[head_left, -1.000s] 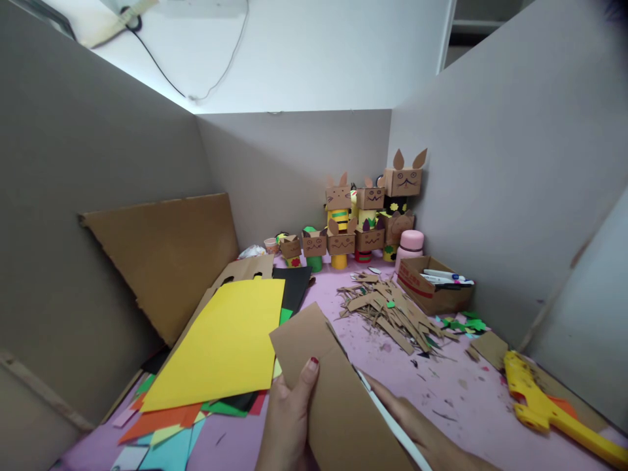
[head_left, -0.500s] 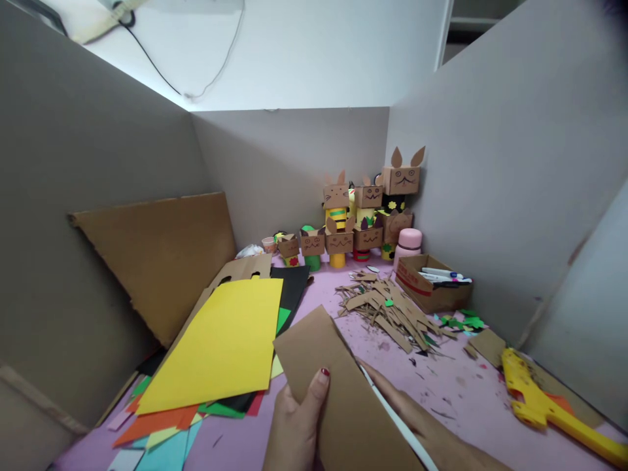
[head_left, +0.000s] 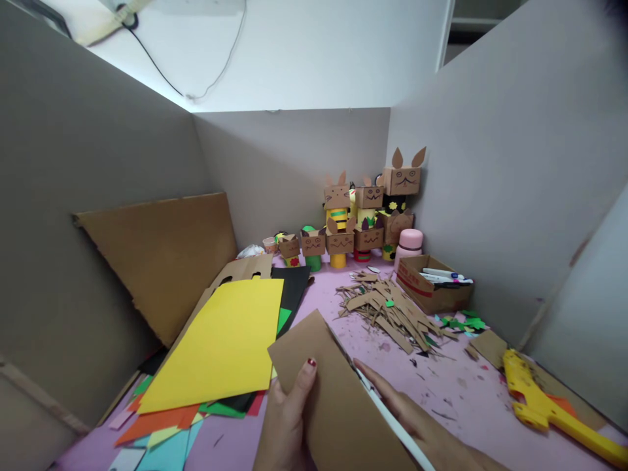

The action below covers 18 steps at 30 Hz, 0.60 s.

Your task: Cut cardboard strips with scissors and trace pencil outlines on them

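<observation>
Brown cardboard [head_left: 343,402] at six o'clock, pinched in the left hand [head_left: 287,412] while the right hand [head_left: 409,409] grips a slim white tool [head_left: 393,422] along its edge, seems unfinished, unlike the complete-looking figures [head_left: 340,243] at one o'clock.

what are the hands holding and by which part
The left hand holds a brown cardboard piece by its left edge, thumb on its face. The right hand holds a slim white tool along the cardboard's right edge; that grip is partly hidden.

head-worn camera | faces forward-down across table [head_left: 471,399] | left hand [head_left: 287,412], right hand [head_left: 411,412] close | back panel [head_left: 294,150] farther
</observation>
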Each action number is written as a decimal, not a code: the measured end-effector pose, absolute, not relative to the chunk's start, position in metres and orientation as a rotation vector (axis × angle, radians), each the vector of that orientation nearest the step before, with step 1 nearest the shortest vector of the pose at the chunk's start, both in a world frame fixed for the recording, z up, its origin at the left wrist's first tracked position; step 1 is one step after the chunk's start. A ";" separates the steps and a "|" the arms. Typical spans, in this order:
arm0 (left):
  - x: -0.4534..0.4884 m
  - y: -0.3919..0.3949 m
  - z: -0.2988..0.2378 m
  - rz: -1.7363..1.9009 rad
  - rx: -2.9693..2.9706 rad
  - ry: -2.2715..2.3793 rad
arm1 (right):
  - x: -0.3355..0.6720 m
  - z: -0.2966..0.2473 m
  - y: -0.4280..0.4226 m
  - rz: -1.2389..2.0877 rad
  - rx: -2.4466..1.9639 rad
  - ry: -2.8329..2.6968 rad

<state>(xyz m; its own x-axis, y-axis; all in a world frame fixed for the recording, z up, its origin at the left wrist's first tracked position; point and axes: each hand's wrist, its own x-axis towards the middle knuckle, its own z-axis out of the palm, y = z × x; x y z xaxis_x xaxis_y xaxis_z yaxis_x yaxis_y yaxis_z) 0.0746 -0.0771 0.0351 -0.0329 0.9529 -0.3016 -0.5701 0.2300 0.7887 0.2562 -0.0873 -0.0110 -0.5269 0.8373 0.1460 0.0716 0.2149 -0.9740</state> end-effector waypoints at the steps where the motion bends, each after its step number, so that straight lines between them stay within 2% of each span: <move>1: 0.073 -0.075 0.035 1.330 0.521 0.994 | 0.256 -0.014 -0.086 1.377 -0.820 -1.800; 18: 0.070 -0.072 0.032 1.314 0.586 1.021 | 0.257 -0.020 -0.085 1.225 -0.888 -1.920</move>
<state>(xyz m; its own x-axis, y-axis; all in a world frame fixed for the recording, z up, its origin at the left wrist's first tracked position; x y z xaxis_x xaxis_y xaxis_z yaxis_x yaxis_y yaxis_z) 0.0703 -0.0725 0.0320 -0.0610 0.9602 -0.2727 -0.5016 0.2067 0.8400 0.2571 -0.0851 -0.0200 -0.5336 0.8257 0.1827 0.1821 0.3232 -0.9287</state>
